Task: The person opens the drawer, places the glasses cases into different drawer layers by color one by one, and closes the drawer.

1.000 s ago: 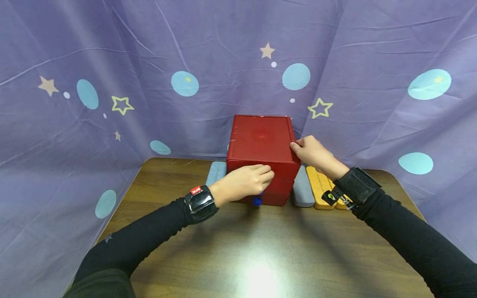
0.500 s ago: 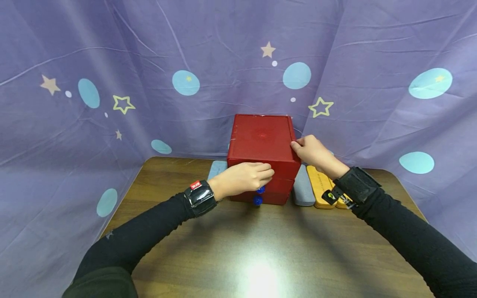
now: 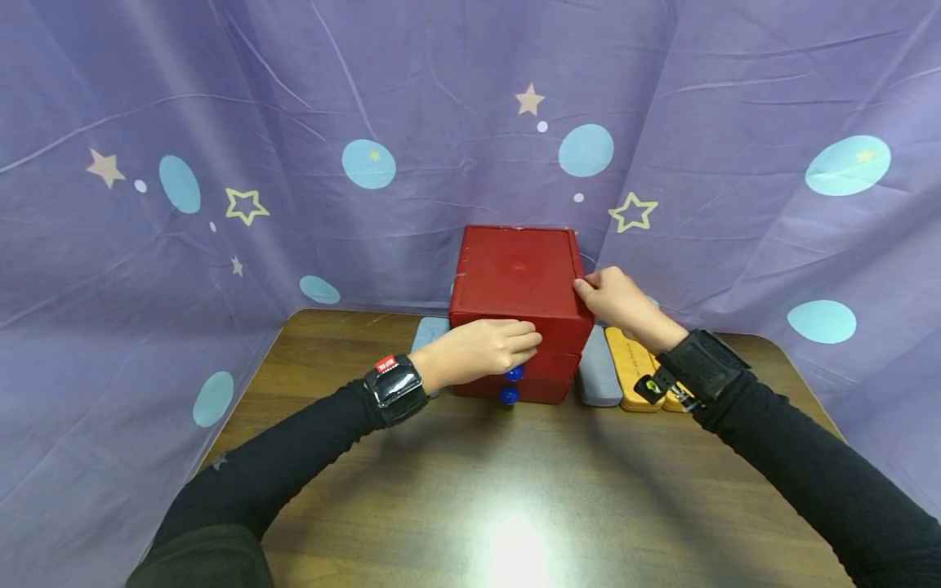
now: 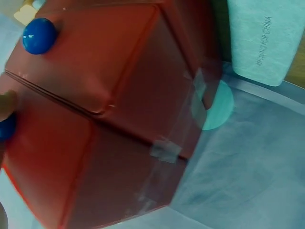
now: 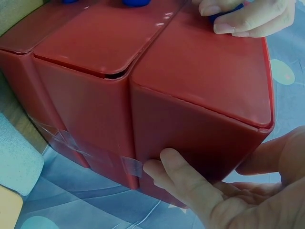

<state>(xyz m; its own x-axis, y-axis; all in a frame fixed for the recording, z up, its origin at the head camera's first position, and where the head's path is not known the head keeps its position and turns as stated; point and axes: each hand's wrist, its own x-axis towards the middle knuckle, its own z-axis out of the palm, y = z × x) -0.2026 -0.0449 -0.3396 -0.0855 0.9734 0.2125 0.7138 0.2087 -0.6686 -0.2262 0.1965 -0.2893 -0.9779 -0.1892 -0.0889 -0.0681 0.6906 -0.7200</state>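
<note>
A red drawer box with blue knobs stands at the back of the wooden table. My left hand is at its front and pinches the top drawer's blue knob. Below that hand the middle knob and the bottom knob show. In the left wrist view one knob is free and another lies under a fingertip. My right hand grips the box's upper right edge, with its fingers against the side wall.
A grey case and orange cases lie to the right of the box, and another grey case lies to its left. Purple star-patterned cloth closes in the table on three sides.
My left hand has risen a little along the box's front, uncovering the middle knob. The right hand has stayed on the box's edge.
</note>
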